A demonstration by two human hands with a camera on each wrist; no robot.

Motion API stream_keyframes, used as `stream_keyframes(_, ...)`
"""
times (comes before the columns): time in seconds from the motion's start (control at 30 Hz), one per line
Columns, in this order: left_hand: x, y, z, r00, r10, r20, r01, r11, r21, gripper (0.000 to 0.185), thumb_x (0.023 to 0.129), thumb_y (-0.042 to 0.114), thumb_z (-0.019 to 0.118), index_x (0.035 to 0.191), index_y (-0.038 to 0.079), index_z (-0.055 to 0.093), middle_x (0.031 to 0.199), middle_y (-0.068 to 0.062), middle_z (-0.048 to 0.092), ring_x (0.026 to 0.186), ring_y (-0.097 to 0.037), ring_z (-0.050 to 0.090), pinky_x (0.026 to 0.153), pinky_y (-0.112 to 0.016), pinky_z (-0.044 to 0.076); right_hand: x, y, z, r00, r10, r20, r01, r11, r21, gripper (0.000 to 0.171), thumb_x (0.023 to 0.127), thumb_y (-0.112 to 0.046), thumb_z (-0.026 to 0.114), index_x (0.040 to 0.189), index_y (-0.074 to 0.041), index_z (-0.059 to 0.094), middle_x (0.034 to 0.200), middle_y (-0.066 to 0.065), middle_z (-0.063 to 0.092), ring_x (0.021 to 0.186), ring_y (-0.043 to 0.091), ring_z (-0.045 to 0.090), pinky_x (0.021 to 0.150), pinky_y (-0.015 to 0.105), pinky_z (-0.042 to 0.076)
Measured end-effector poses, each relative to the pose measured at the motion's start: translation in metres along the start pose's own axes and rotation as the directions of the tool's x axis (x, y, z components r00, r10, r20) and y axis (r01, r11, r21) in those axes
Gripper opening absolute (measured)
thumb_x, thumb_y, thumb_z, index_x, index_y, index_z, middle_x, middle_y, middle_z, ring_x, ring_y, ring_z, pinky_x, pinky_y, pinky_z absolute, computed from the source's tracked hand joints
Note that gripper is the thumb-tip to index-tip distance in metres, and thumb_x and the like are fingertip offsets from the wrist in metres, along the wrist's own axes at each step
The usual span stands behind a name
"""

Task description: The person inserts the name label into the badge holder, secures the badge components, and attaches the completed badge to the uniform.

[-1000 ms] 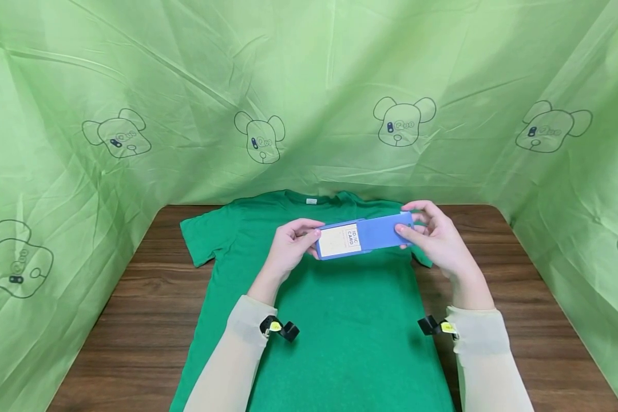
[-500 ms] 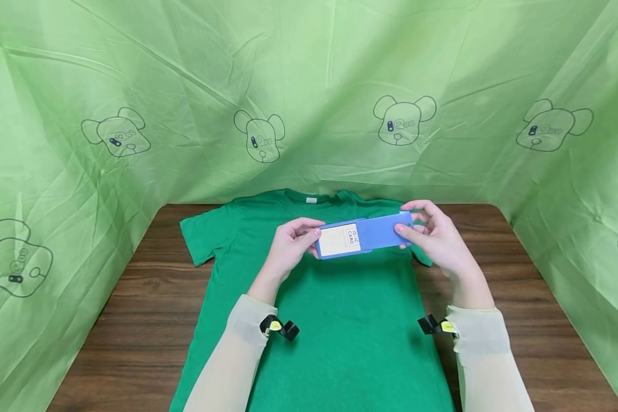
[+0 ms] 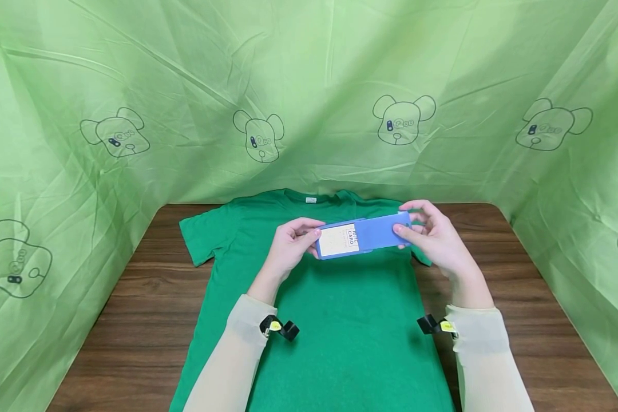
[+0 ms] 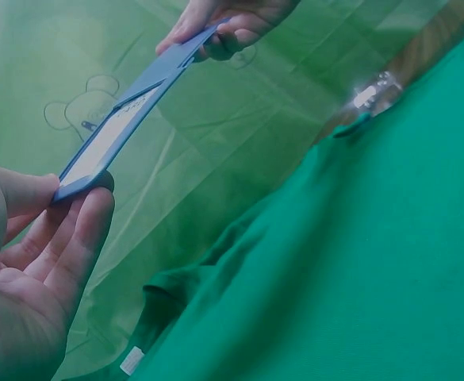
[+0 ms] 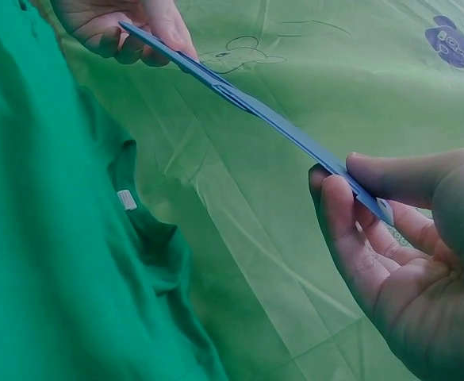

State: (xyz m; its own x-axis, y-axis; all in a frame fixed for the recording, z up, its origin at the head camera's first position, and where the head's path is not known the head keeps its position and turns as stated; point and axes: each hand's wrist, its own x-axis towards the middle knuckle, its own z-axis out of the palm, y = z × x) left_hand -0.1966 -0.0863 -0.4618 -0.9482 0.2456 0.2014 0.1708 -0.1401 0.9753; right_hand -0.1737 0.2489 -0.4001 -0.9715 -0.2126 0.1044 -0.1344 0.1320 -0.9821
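Observation:
A blue ID card holder [image 3: 378, 232] is held up over the green T-shirt [image 3: 340, 332], its sliding part drawn out to the right. In its left part a cream card [image 3: 332, 241] printed "ID/IC CARD" shows. My left hand [image 3: 290, 243] pinches the left end between thumb and fingers. At the other end, my right hand [image 3: 438, 240] grips the sliding part, thumb on the front and fingers behind. From the right wrist view, the holder [image 5: 287, 135] appears edge-on and slightly bent.
The T-shirt lies spread on a dark wooden table [image 3: 149, 309], its collar at the far side. Light green cloth [image 3: 319, 68] with bear-head outlines hangs around the back and sides. Each forearm wears a small black wrist camera [image 3: 288, 330].
My right hand has shifted very slightly left with the sliding part, whose edge now covers a little of the card's printing. The left hand stays in place.

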Motion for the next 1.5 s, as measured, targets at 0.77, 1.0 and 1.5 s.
stream_keyframes(0.77, -0.001, 0.001, 0.002, 1.000, 0.001, 0.013, -0.001, 1.000, -0.011, 0.024, 0.106, 0.003, 0.071, 0.126, -0.009, 0.074, 0.110, -0.022, 0.078, 0.081, -0.021, 0.076, 0.066, -0.030, 0.065, 0.004, 0.005, 0.017, 0.999, 0.030, 0.040, -0.029, 0.999, -0.023, 0.039, 0.106, -0.013, 0.075, 0.139, -0.012, 0.055, 0.119, 0.016, 0.065, 0.093, 0.023, 0.075, 0.079, 0.039, 0.068)
stream_keyframes(1.0, -0.002, 0.003, 0.003, 1.000, -0.002, 0.017, 0.002, 1.000, -0.011, 0.023, 0.106, 0.002, 0.071, 0.127, -0.008, 0.074, 0.110, -0.022, 0.078, 0.080, -0.020, 0.075, 0.065, -0.029, 0.065, 0.006, 0.005, 0.026, 0.997, 0.056, 0.048, -0.055, 0.998, -0.017, 0.044, 0.105, -0.014, 0.076, 0.142, -0.009, 0.053, 0.123, 0.021, 0.062, 0.096, 0.025, 0.075, 0.081, 0.039, 0.068)
stream_keyframes(1.5, -0.003, 0.004, 0.005, 1.000, 0.002, 0.012, -0.002, 1.000, 0.009, 0.023, 0.106, 0.003, 0.071, 0.127, -0.008, 0.074, 0.111, -0.022, 0.078, 0.081, -0.020, 0.075, 0.066, -0.028, 0.064, 0.005, 0.000, 0.026, 0.998, 0.061, 0.025, -0.060, 0.997, -0.055, 0.044, 0.104, -0.013, 0.078, 0.139, -0.007, 0.053, 0.122, 0.023, 0.062, 0.091, 0.025, 0.074, 0.075, 0.039, 0.067)
